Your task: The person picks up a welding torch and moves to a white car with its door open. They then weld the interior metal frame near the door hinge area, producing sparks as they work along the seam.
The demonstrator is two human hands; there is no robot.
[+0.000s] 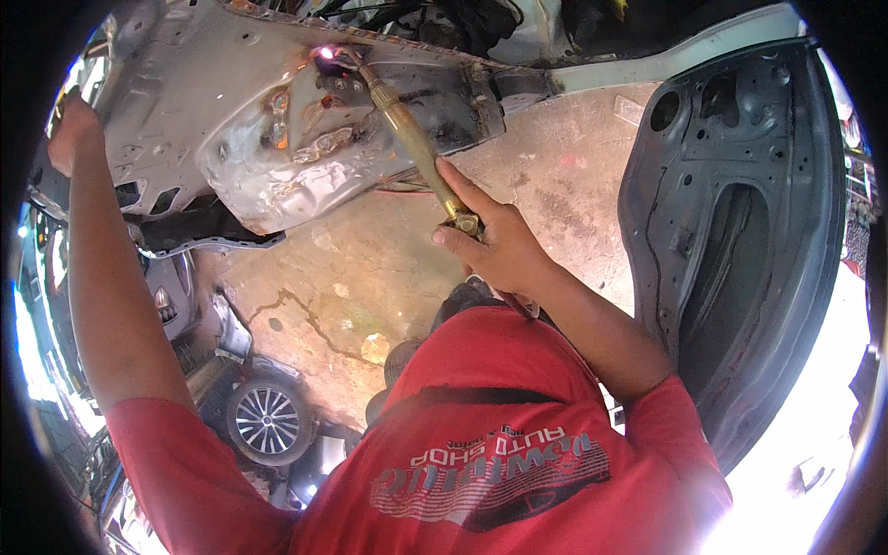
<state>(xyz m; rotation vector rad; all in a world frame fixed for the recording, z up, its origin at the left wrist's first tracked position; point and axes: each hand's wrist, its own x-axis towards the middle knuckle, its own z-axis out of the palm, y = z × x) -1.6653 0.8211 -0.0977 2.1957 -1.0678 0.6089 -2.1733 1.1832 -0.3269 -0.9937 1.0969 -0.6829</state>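
A brass gas torch (407, 134) is in my right hand (504, 242), with my fingers wrapped round its valve end. Its thin bent tip meets the bare metal car body panel (176, 102), where a bright pinkish-white flame glows at the contact point. Around that spot the metal is scorched, and small orange glowing patches show lower on the bulged, dented section (296, 176). My left hand (76, 134) is at the far left edge of the panel, closed over its rim, with most of its fingers hidden. A dark red hose trails below my right hand.
A detached grey car door (749, 213) stands at the right. Beneath the panel lies a stained concrete floor (324, 287). An alloy wheel with a tyre (268, 421) lies at lower left, near metal scraps (231, 328). A pale green sill (666, 60) runs along the top right.
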